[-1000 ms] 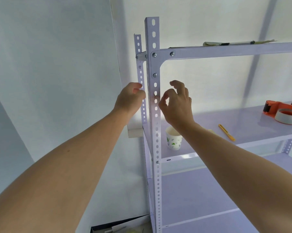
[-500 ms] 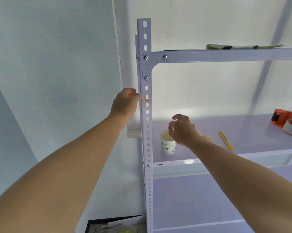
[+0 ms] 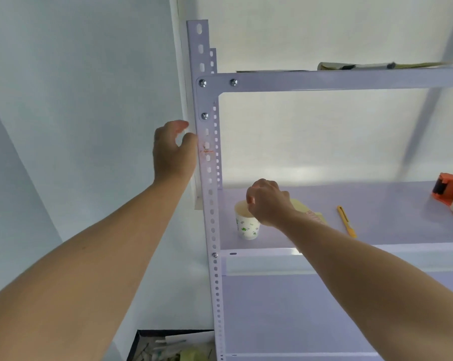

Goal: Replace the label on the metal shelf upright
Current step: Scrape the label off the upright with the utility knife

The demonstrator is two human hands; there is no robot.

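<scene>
The white perforated shelf upright (image 3: 210,194) stands in the middle of the head view, with faint orange label residue (image 3: 206,151) on its front face. My left hand (image 3: 172,155) is beside that spot on the upright's left; its thumb touches the edge and the fingers are spread loosely. My right hand (image 3: 268,203) hovers over a paper cup (image 3: 247,226) on the middle shelf. Its fingers are bunched and point down at the rim, and I see nothing between them. A yellow label sheet (image 3: 315,216) lies just behind that hand.
On the middle shelf (image 3: 392,230) lie a yellow cutter (image 3: 346,221) and, at the far right, an orange tape dispenser (image 3: 449,194). Flat papers (image 3: 355,65) sit on the top shelf. A dark box of clutter (image 3: 173,345) stands on the floor by the wall.
My right hand left the upright and dropped to the paper cup. My left hand loosened its hold beside the residue. The camera view shifted, so the upright appears further left.
</scene>
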